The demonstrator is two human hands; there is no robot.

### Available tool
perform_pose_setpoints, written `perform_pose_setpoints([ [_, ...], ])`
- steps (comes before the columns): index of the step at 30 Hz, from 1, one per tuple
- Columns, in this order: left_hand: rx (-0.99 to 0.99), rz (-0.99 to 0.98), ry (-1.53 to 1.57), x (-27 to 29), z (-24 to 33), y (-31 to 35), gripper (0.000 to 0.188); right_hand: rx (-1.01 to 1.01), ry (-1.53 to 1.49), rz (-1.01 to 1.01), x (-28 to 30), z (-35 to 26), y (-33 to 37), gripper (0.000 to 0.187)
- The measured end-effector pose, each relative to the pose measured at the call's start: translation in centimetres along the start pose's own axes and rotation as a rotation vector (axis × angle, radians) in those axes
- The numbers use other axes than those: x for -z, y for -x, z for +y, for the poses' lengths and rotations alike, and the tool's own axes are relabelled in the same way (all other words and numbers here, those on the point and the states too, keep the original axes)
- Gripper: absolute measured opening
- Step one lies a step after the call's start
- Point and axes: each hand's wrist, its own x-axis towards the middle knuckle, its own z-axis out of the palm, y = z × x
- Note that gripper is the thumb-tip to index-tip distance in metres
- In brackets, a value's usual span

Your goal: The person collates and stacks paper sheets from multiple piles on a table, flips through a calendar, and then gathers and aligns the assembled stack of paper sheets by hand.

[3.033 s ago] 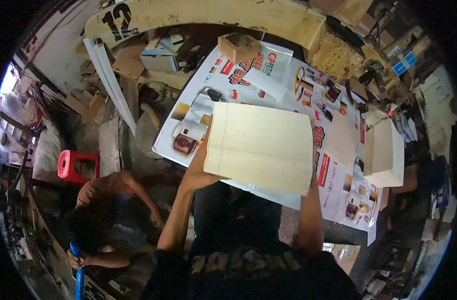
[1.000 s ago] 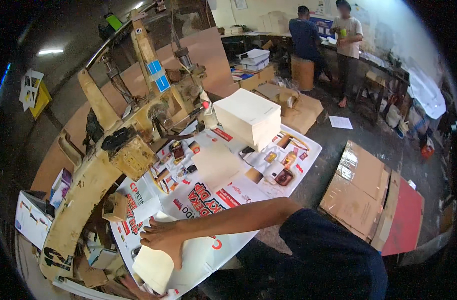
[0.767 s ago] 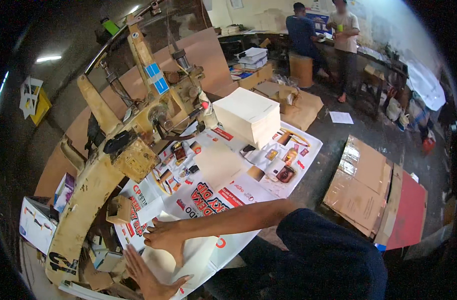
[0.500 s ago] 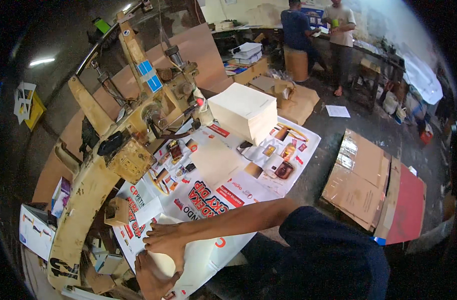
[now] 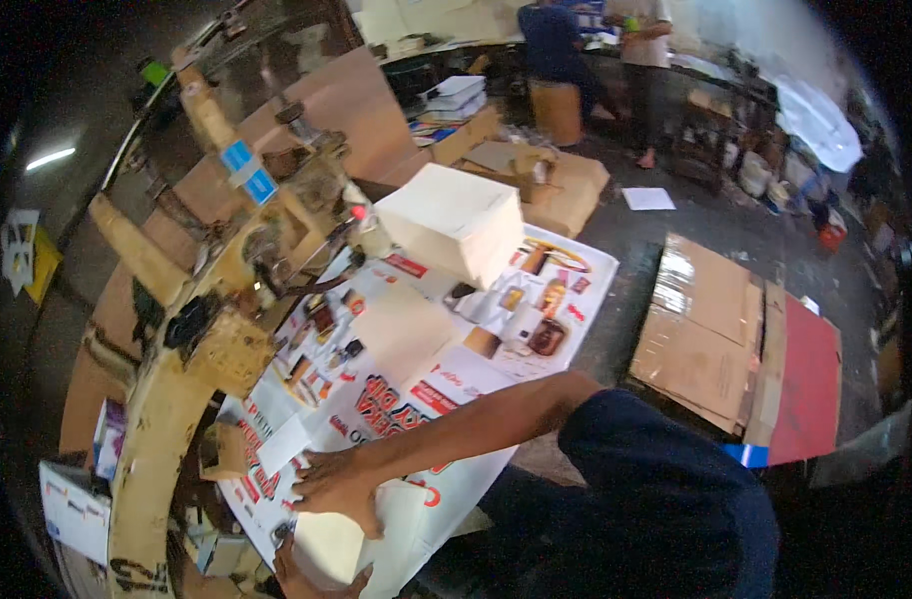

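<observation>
Between my hands at the lower left lies a small stack of cream paper (image 5: 328, 547) on a printed poster sheet (image 5: 446, 384) that covers the table. My right hand (image 5: 341, 487) reaches in from the right and straddles the stack's far end, fingers on the left side and thumb on the right. At the near end, my left hand (image 5: 311, 577) cups the stack, with its thumb on the right and fingers on the left. The lower picture edge cuts off part of the left hand. Pale sheets (image 5: 404, 509) lie beside the stack.
A tall block of cream paper (image 5: 456, 225) stands farther back on the table. A worn cream-coloured machine (image 5: 231, 349) rises along the left. Flattened cardboard (image 5: 700, 339) lies on the floor at right. Two people (image 5: 647, 80) are at the back, one seated.
The view has shifted, so the machine and table appear farther left. My hands have moved apart, showing more of the cream stack's top between them.
</observation>
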Motion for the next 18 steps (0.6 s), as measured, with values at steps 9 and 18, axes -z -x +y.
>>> perform_pose_setpoints([
  [9,-0.07,-0.035,0.279,-1.0,-7.5,5.4,0.128,-0.003,-0.112,-0.144,1.2,-0.2,-0.3,0.117],
  [18,0.293,0.433,1.048,-13.3,-11.0,7.8,0.12,-0.005,-0.233,-0.125,2.2,0.0,0.3,0.106],
])
